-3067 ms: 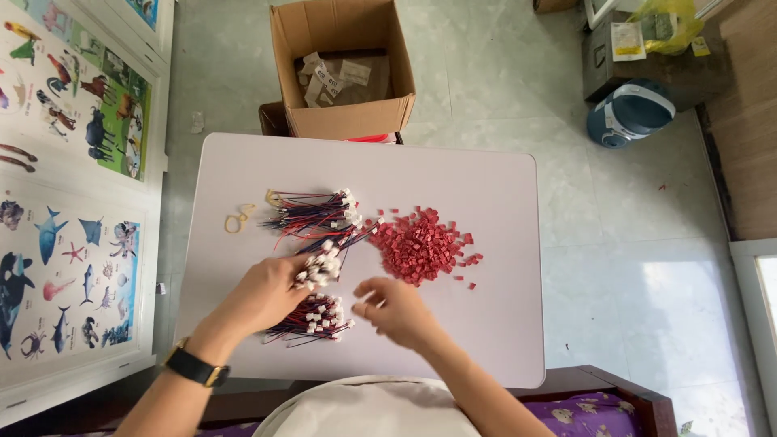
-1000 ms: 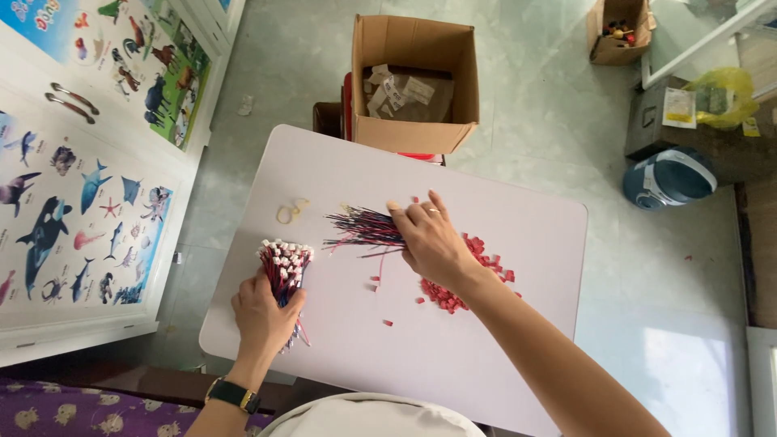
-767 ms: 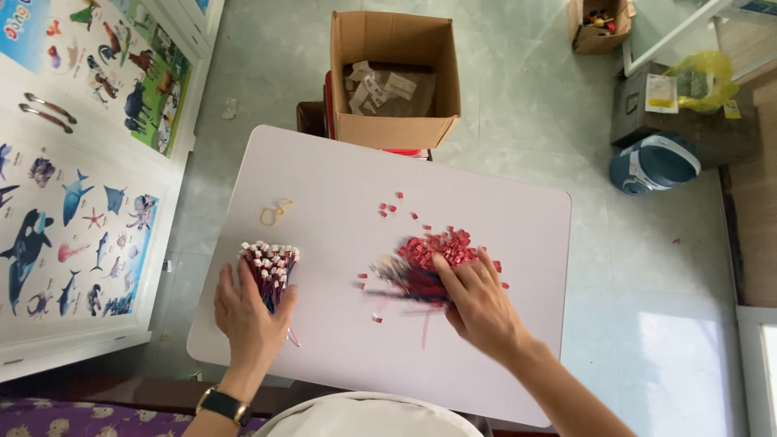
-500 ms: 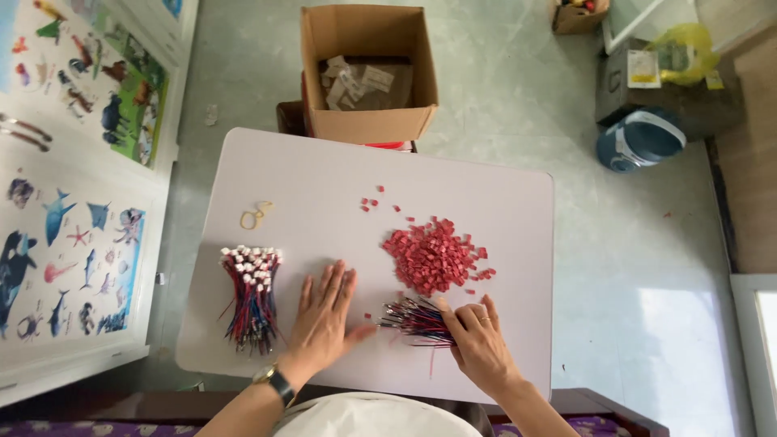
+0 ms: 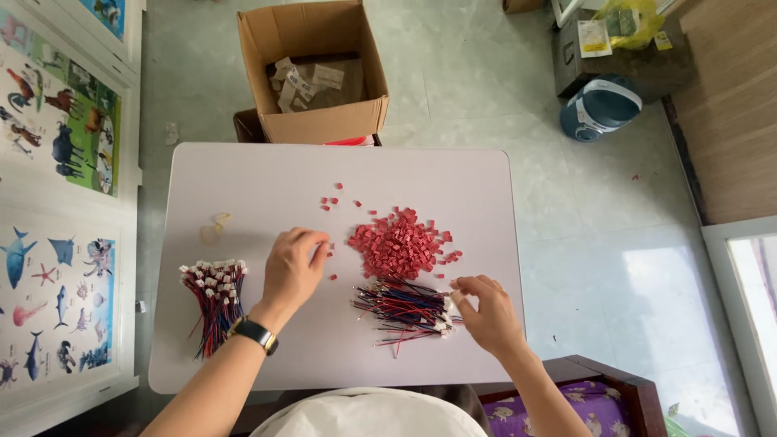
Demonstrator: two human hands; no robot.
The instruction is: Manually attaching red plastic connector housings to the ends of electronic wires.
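Head view, looking straight down. White tabletop [image 5: 267,174] fills the middle of the frame.

Left hand [image 5: 293,267] at centre-left, palm down on the tabletop, fingers curled in loosely at the tips; a few loose red pieces [image 5: 331,263] lie just beside the fingertips. Cannot tell whether anything is pinched in its grip. Black watch [image 5: 254,333] on that wrist.

Right hand [image 5: 486,311] at lower right of centre, fingers bent, thumb and fingertips closing on the white-connector end of the loose wire bundle [image 5: 401,309]. Grip looks nearly closed, touching the connector ends. Wires are red, black and blue, fanned out to the left, lying flat.

Pile of small red connector housings [image 5: 398,243] sits just above the loose wire bundle, centre of the frame, near both hands. A few stray red bits [image 5: 329,200] lie further up, apart from the pile.

Second wire bundle [image 5: 214,295] at the left side of the tabletop, white connectors at the top, wires pointing down; well apart from the right hand, near the left forearm. Pale rubber bands [image 5: 214,229] just above it.

Open cardboard box [image 5: 312,73] on the floor at top centre, paper scraps inside. Blue and white appliance [image 5: 600,107] upper right. Animal posters [image 5: 48,162] along the left edge. Purple patterned cushion [image 5: 566,409] at lower right.
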